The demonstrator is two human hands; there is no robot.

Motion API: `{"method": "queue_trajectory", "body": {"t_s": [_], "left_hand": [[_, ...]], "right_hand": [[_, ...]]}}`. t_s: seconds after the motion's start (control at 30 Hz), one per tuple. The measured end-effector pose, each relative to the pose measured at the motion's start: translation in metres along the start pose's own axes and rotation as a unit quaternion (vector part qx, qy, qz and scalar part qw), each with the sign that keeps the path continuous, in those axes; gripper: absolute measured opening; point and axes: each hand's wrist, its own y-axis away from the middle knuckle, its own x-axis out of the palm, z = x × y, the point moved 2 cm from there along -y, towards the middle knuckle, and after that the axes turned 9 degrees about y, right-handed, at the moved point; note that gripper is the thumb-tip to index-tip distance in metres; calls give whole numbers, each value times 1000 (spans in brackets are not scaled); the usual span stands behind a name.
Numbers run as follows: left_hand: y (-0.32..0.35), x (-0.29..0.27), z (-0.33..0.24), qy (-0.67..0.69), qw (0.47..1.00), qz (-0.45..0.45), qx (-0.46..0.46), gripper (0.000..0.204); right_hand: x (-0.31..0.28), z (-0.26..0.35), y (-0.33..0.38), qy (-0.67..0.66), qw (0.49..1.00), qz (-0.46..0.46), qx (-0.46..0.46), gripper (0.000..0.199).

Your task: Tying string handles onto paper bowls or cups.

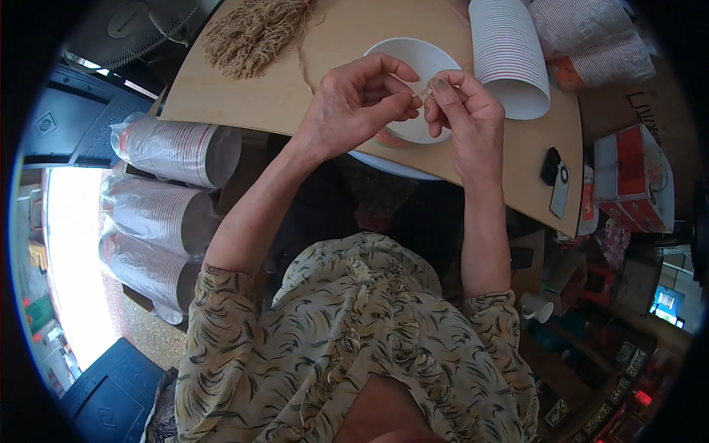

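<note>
While our patterned blouse (pixel 354 332) fills the near view, we pinch a thin tan string (pixel 424 92) between left hand (pixel 358 103) and right hand (pixel 461 111), fingertips closed on it. Just beyond sits a white paper bowl (pixel 413 63) on the wooden table (pixel 258 103). Farther off lie a twine bundle (pixel 255 33) and a stack of white cups (pixel 509 55).

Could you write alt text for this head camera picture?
Seen from above, a person's left hand and right hand pinch a thin string over a white paper bowl on a wooden table, beside stacked bowls and a twine bundle.
</note>
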Motion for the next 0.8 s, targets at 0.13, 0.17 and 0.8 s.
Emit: {"method": "queue_trajectory", "body": {"t_s": [0.13,0.17,0.8], "left_hand": [[1,1,-3,4,1000,2,-11,22],[1,2,-3,4,1000,2,-10,22],[0,-3,-24,-319,931,72,161,9]], "right_hand": [[1,4,0,64,997,-38,-21,18],[1,5,0,81,995,-52,-35,18],[-19,11,11,211,972,39,-96,12]]}}
